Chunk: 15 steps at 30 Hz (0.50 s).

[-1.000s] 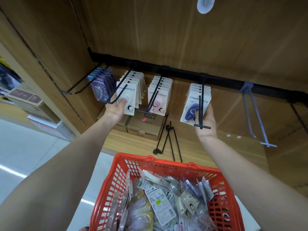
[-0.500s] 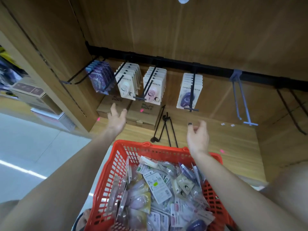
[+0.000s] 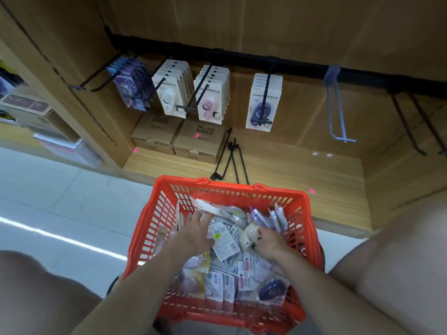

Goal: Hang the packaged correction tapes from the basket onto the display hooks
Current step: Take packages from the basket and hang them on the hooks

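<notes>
Wooden shelf unit (image 3: 278, 165), white tiled floor (image 3: 60, 194). My left hand (image 3: 197, 232) lay flat, fingers spread, in the red plastic basket (image 3: 232, 189); couldn't tell right hand's (image 3: 268, 240) grip.

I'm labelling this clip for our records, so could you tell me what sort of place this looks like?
Most likely a stationery shop aisle. Packaged correction tapes hang in rows on display hooks from a black rail on wood panelling, and both hands dig in a red shopping basket full of packets.

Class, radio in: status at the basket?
Both hands, left hand and right hand, down among packets in red basket. Grip unclear. Hooks unobstructed.
</notes>
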Available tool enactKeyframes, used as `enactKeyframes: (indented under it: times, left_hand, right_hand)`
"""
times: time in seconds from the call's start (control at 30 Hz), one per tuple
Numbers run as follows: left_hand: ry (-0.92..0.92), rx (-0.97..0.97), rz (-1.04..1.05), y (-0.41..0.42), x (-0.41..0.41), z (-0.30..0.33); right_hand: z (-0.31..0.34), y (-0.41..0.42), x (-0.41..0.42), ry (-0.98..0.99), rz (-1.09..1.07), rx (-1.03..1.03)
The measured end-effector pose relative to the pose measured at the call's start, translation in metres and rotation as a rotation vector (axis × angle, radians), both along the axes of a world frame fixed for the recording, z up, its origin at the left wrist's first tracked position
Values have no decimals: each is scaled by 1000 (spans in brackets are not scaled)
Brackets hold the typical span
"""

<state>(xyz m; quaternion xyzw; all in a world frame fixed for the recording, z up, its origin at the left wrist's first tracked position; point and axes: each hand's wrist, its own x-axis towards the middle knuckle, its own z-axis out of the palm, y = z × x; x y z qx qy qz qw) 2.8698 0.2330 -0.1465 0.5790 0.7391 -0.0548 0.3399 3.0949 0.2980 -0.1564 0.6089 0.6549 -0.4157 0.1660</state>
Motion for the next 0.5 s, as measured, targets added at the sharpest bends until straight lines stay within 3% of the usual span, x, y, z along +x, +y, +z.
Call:
enactKeyframes:
  times: [0.13,0.27,0.37,0.5]
  left_hand:
    - [85,-209,-229,-12,16,-16]
    - [219,-132,-387,-17,32,-24]
    - [52,-39,-236,-10,46,-25]
    - [-357,-133,153,3,70,-30]
  right_hand:
    - [-14,-3,9,11,49,-27]
    - [-17,1,13,10,63,-56]
    - [-21,0,13,-16,79,-69]
    - [-21,2,11,-10,42,-66]
